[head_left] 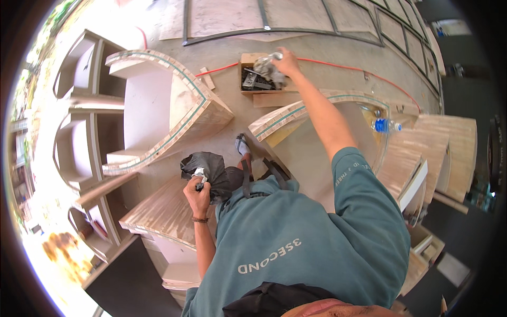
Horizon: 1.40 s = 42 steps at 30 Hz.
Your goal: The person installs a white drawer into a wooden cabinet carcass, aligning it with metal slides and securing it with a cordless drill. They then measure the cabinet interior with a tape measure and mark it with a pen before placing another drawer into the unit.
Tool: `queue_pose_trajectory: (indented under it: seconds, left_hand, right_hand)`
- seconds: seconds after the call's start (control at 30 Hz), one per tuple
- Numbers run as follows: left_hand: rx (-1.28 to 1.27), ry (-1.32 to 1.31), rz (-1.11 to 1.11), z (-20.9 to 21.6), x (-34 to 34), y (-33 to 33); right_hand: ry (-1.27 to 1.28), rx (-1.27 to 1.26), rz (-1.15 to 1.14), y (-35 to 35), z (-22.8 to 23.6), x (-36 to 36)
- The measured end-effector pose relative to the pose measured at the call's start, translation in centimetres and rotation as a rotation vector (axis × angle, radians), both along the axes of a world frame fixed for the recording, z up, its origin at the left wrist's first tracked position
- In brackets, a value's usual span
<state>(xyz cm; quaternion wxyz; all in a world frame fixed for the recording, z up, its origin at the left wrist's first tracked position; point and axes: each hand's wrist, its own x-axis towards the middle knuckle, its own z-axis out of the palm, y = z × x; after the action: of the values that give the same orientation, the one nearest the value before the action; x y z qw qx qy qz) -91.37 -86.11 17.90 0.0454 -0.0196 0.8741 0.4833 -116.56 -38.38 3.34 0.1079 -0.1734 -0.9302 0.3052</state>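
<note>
My right hand (287,62) reaches far forward, its fingers closed on a crumpled greyish bundle (270,70) that looks like a rag or a plastic bag. The bundle hangs over an open wooden box (246,59) holding dark metal-looking pieces (255,81). Near my waist on the left, my left hand (198,196) is closed around the gathered part of a black plastic bag (210,171). A small white scrap (198,173) shows at its fingertips; what it belongs to is hidden.
Curved wooden panels (215,110) stand left and right, beside open cabinets (79,142). An orange hose (343,67) crosses the floor behind the box. A blue-labelled plastic bottle (386,125) lies at right. Dark metal frames (285,33) lie at the back.
</note>
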Motion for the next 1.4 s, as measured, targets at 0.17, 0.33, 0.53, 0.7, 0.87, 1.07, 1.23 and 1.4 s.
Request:
queue_pose_trajectory:
  seconds: [0.17,0.33,0.53,0.7,0.87,1.07,1.23,1.4]
  left_hand:
    - [-0.003,0.039,-0.108,-2.1,-3.2,-0.1]
    - [-0.015,-0.064,-0.322,-1.7,-6.9,1.5]
    - [0.015,0.056,-0.517,-1.9,-9.2,4.6]
    - [-0.019,0.171,-0.579,-1.9,-11.0,6.5]
    - [-0.042,0.314,-0.580,0.1,-14.3,11.1]
    - [-0.187,0.243,-0.603,-0.4,-19.0,17.0]
    - [-0.189,0.097,-0.727,-8.4,-23.0,22.2]
    - [-0.385,0.026,-0.896,-18.1,-25.5,24.2]
  right_hand:
    - [0.045,-0.289,0.072,-4.5,5.7,4.3]
    - [0.212,-0.435,-0.164,-2.9,15.4,14.9]
    - [0.416,-0.076,-0.729,5.9,19.0,29.3]
    - [0.530,0.021,-0.879,9.0,20.4,37.0]
    - [0.368,-0.099,-0.859,2.2,18.7,39.3]
    - [0.153,-0.390,-0.826,-9.0,13.3,40.4]
    - [0.058,-0.503,-0.859,-14.6,12.0,39.6]
    - [0.072,-0.524,-1.005,-14.5,13.4,37.8]
